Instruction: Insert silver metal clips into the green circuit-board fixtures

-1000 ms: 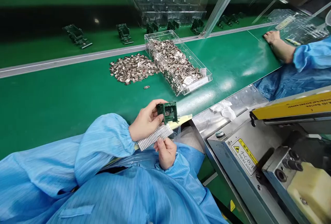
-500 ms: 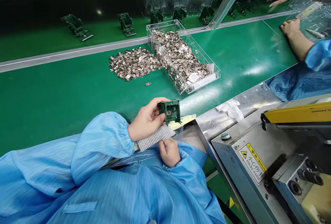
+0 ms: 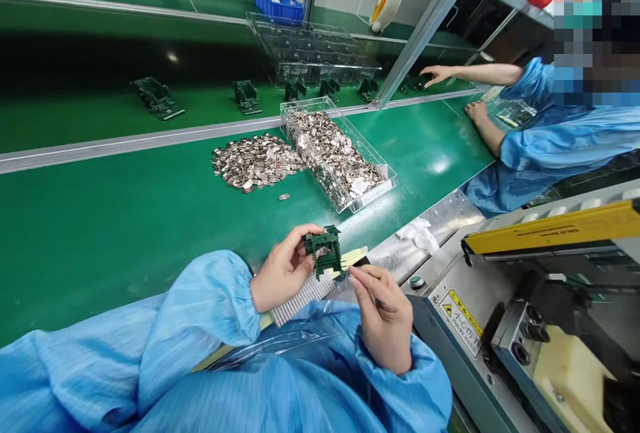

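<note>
My left hand (image 3: 284, 272) grips a dark green plastic frame (image 3: 326, 252) by its left side, above the table's front edge. Close to the frame's lower right corner is my right hand (image 3: 384, 310), its thumb and forefinger pinched together; whatever lies between the tips is too small to make out. Beneath my left hand lies a strip of small silvery pieces (image 3: 304, 298), partly covered by the hand. A loose heap of small metal parts (image 3: 257, 161) rests on the green table (image 3: 125, 220), beside a clear tray (image 3: 377, 191) filled with similar parts.
Several green frames (image 3: 246, 96) stand along the line behind the table. A machine with a yellow bar (image 3: 550, 226) is at the right, near a crumpled white tissue (image 3: 419, 234). Farther right, a person in blue reaches with one hand (image 3: 437, 75) toward the line.
My right hand has risen from the silvery strip to the frame's lower right corner, fingers now pinched. The view has tilted upward, showing more of the background and the other person.
</note>
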`<state>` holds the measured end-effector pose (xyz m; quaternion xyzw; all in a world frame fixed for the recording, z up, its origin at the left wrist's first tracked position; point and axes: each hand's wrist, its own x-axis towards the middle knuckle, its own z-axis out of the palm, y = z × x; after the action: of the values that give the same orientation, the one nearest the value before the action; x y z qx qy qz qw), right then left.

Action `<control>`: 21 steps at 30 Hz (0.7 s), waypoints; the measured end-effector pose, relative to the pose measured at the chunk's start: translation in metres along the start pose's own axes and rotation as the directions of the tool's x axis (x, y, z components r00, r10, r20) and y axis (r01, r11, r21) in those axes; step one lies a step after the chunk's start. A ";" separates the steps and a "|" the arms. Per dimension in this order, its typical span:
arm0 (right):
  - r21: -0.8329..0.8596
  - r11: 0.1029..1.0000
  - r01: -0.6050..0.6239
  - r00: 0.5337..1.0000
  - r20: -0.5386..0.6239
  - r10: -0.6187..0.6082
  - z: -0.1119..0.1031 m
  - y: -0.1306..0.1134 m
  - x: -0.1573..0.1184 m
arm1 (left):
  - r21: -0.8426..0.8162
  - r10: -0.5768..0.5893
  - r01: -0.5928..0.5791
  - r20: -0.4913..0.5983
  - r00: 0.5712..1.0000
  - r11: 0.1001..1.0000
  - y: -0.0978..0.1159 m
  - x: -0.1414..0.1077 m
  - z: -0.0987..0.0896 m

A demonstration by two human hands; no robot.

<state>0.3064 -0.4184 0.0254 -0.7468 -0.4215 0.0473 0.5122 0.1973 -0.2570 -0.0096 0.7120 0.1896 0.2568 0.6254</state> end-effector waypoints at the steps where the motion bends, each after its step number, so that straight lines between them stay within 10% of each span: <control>1: 0.021 0.999 0.024 0.999 -0.041 -0.023 0.006 -0.002 0.005 | 0.024 0.004 -0.004 0.003 1.000 1.000 0.001 -0.001 -0.001; 16: 0.019 0.995 -0.100 0.983 -0.153 0.101 0.054 -0.008 0.016 | 0.086 0.101 -0.105 0.055 0.993 0.991 0.012 -0.002 -0.001; 21: 0.250 0.952 -0.179 0.965 -0.145 0.220 0.062 -0.002 0.017 | 0.026 0.103 -0.105 0.090 0.991 0.994 0.014 -0.002 -0.001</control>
<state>0.2847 -0.3614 0.0037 -0.7212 -0.2895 0.0838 0.6237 0.1939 -0.2593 0.0036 0.7411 0.1282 0.2542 0.6081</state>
